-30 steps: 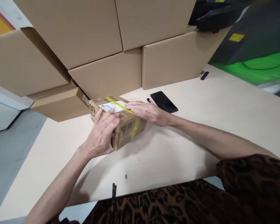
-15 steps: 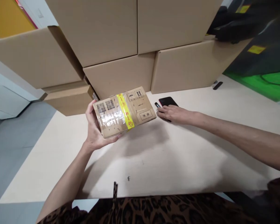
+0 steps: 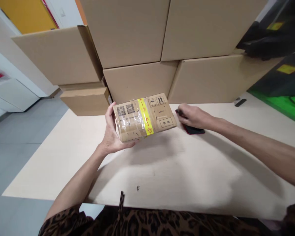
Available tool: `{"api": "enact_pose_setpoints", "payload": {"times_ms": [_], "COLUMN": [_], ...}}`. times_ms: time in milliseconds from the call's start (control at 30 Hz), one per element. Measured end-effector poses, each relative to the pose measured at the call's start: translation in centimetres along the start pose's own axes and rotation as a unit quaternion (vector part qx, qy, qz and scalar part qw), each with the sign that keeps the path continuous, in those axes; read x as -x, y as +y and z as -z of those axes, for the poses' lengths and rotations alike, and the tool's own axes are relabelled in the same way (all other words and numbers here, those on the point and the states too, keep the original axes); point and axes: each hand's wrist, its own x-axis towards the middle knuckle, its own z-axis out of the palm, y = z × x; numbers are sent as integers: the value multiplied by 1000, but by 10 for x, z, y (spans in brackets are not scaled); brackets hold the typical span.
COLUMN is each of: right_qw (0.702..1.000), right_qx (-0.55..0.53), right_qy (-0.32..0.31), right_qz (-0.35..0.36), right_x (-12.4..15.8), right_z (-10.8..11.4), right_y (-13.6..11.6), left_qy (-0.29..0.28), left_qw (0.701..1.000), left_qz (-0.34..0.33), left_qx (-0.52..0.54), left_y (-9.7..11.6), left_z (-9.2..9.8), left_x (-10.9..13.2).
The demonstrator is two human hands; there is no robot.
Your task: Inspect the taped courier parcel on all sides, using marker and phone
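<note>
Parcel held tilted above the table, yellow tape intact, unopened. Left hand: grip closed on its left end. Right hand lies over black phone; cannot tell its grip. Cartons stacked behind.

I count one taped parcel, one black phone, six plain cardboard boxes, and two hands: left hand, right hand.

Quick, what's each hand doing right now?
Left hand: closed on the end of the small parcel.
Right hand: down on the black phone; whether it grips cannot be told.
</note>
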Motion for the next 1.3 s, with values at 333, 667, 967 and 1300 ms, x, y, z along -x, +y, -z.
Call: {"api": "enact_pose_setpoints", "payload": {"times_ms": [333, 667, 967, 1300], "right_qw": [922, 928, 987, 979], "right_qx": [-283, -346, -161, -125], "right_qy": [259, 127, 10, -160], "right_qz": [-48, -44, 26, -4], "right_x": [-1, 6, 13, 8], "right_z": [-13, -44, -35, 5], "right_y": [-114, -142, -126, -123], "left_qy": [17, 24, 42, 34], "left_qw": [1000, 1000, 999, 999], "left_qz": [20, 14, 0, 4], "left_qx": [-5, 4, 22, 21], "left_y": [-6, -8, -11, -11], "left_z": [-6, -4, -4, -4], "left_x": [0, 0, -1, 1]}}
